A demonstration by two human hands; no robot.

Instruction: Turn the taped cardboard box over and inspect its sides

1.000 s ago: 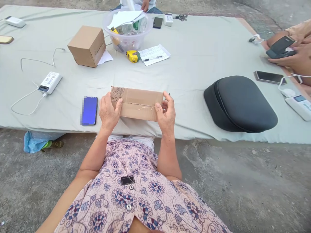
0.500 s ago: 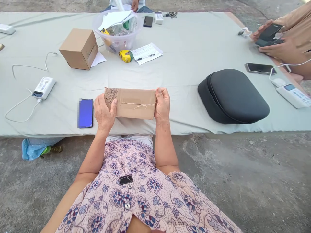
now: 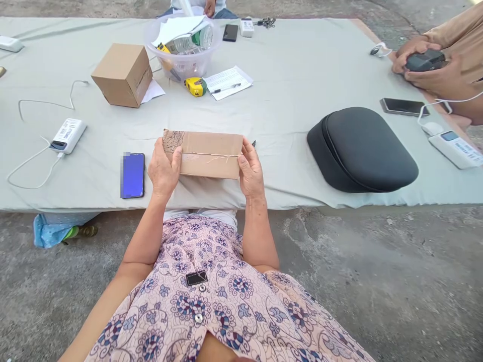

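Observation:
A brown cardboard box (image 3: 209, 144) with a torn seam and dark scribbled lines at its left corner is held between my two hands, near the table's front edge. My left hand (image 3: 165, 166) grips its left end, thumb on the near face. My right hand (image 3: 251, 168) holds the right end, thumb in front and fingers behind. The dark tip of a pen-like object (image 3: 254, 144) shows just past my right fingers; the rest is hidden. A phone (image 3: 133, 175) with a blue screen lies left of my left hand.
A black case (image 3: 364, 151) stands at right. Farther back are another cardboard box (image 3: 123, 75), a plastic basin (image 3: 181, 63), a tape measure (image 3: 195, 86) and a paper with a pen (image 3: 228, 83). White power banks (image 3: 68, 136) trail cables. A person's hands (image 3: 426, 63) hold a dark object at right.
The cardboard box has risen slightly away from me. My right thumb has moved from its end edge onto the front face. The dark object in the other person's hands now looks closed.

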